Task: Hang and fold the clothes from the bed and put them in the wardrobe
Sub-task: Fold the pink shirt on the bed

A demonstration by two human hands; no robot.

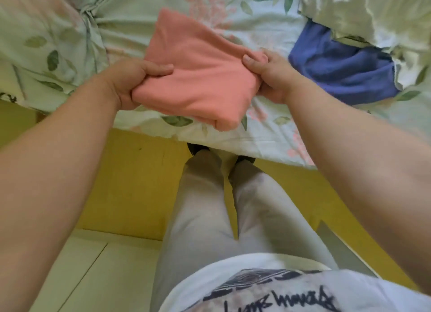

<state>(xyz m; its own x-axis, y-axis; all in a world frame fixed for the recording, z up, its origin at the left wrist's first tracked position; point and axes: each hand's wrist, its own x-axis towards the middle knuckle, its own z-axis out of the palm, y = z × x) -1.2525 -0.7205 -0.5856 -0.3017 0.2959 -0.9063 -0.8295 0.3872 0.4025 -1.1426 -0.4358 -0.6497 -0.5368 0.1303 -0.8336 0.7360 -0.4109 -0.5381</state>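
White printed shirt (256,288) nearest; left hand (137,83), right hand (268,78) pinch folded pink garment (196,78) at 9 and 3 o'clock edges. It is likely soft, light, floppy (support underneath).

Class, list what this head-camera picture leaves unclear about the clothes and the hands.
1. Head view: the pink garment is folded over itself, so its type is hidden.
2. Head view: the blue garment lies partly under the crumpled pale cloth.
3. Head view: the left hand and right hand have fingers tucked under the pink garment.
4. The wardrobe is outside the frame.
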